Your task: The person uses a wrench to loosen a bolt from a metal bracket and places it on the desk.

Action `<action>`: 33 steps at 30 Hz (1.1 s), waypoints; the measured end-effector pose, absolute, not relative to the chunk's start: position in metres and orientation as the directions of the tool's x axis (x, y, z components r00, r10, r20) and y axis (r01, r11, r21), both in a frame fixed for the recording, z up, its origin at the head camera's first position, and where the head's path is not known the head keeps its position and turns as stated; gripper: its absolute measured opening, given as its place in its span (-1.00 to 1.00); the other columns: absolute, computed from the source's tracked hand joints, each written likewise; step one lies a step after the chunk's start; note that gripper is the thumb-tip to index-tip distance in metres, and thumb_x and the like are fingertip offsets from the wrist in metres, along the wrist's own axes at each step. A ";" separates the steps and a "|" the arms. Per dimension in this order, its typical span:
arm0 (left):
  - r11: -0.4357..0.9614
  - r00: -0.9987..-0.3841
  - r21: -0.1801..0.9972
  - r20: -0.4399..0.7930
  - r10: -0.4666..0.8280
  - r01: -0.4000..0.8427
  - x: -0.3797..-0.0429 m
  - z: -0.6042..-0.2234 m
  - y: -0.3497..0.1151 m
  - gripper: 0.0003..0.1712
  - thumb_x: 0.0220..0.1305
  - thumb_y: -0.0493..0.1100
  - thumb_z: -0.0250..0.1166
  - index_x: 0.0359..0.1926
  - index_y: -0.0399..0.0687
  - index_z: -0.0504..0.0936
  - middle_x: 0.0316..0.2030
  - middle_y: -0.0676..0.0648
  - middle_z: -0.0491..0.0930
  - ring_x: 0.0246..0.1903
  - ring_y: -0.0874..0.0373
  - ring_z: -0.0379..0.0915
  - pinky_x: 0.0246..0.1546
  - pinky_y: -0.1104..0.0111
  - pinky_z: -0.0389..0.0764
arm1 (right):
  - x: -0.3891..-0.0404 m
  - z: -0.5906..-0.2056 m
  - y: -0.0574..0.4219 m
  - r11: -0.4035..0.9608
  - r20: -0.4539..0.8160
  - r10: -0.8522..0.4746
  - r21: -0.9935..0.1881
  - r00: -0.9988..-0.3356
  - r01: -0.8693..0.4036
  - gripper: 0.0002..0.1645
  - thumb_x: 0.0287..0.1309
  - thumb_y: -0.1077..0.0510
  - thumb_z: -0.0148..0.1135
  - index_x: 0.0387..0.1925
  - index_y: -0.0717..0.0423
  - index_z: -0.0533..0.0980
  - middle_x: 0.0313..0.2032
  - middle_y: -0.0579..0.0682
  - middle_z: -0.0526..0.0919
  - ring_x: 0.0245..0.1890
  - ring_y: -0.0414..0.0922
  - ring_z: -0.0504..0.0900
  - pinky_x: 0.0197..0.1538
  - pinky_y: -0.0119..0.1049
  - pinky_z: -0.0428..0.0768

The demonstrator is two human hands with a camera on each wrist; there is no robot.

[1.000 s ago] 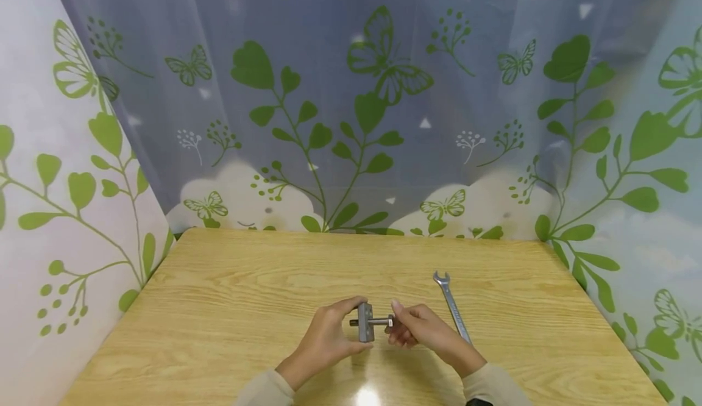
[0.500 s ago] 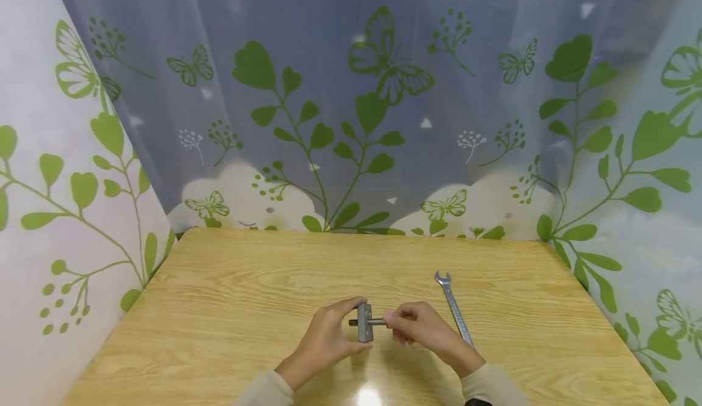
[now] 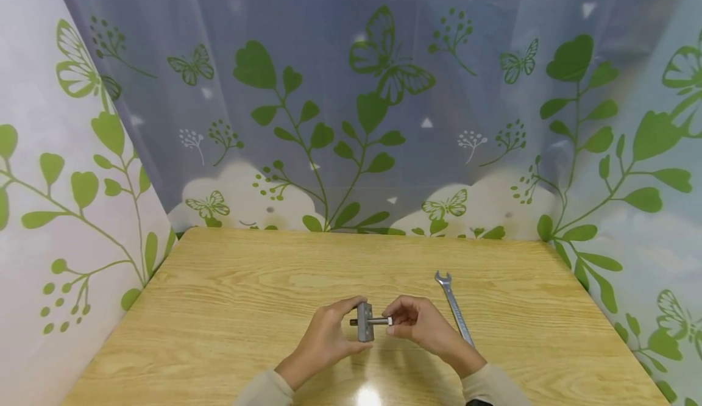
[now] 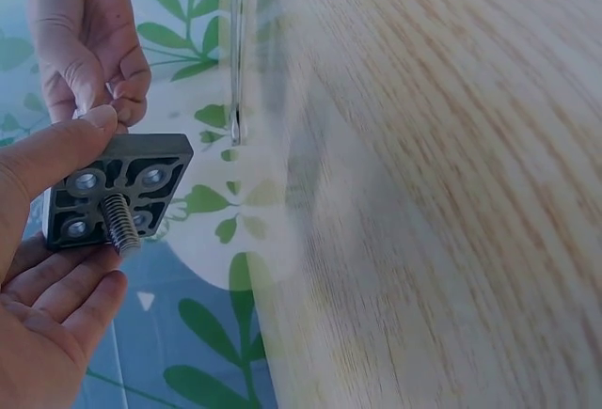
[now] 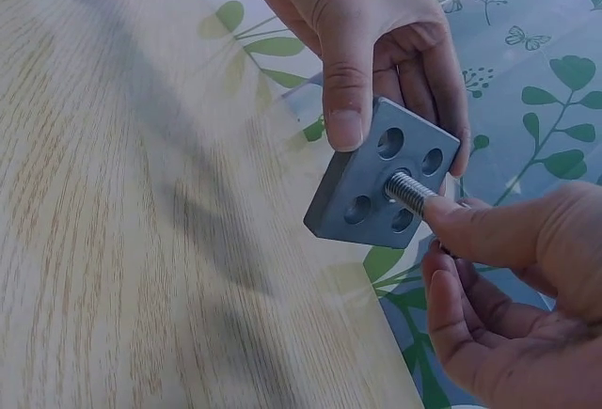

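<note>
A square grey metal block is held up above the tabletop, near the middle of its near side, standing on edge with a hole in each corner. A bolt runs through its centre, lying level from left to right; a short threaded end pokes out to the left, and a longer stretch of shank reaches out to the right.

The left hand has the block between thumb and fingers, spread just wide enough to press on two opposite edges. The right hand pinches the right end of the bolt, thumb and forefinger closed on it, the other fingers curled loosely beneath.

Just to the right of that hand, a silver wrench lies on the tabletop, its forked end pointing to the far side and its near end hidden by the right arm. Pale sleeves cover both forearms, with a black band at the right wrist. Beyond the far edge and along both sides hangs a curtain printed with green leaves and butterflies.
</note>
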State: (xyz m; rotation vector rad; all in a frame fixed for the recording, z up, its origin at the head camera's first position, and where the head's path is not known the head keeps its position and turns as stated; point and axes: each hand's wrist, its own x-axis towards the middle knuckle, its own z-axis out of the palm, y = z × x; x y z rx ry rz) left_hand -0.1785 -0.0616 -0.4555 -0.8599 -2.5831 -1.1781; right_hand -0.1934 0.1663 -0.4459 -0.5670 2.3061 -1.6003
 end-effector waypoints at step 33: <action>0.521 -0.813 0.628 0.394 0.428 0.579 -0.179 -0.457 -0.065 -0.17 -0.22 -0.22 0.62 0.14 -0.31 0.49 0.05 -0.19 0.60 0.05 -0.05 0.55 0.10 0.23 0.59 | -0.191 -0.445 0.166 0.270 -0.068 -0.431 -0.961 -0.900 -0.057 -0.63 0.09 0.21 0.38 -0.11 0.34 0.53 -0.30 0.05 0.59 -0.29 -0.11 0.56 -0.19 -0.31 0.67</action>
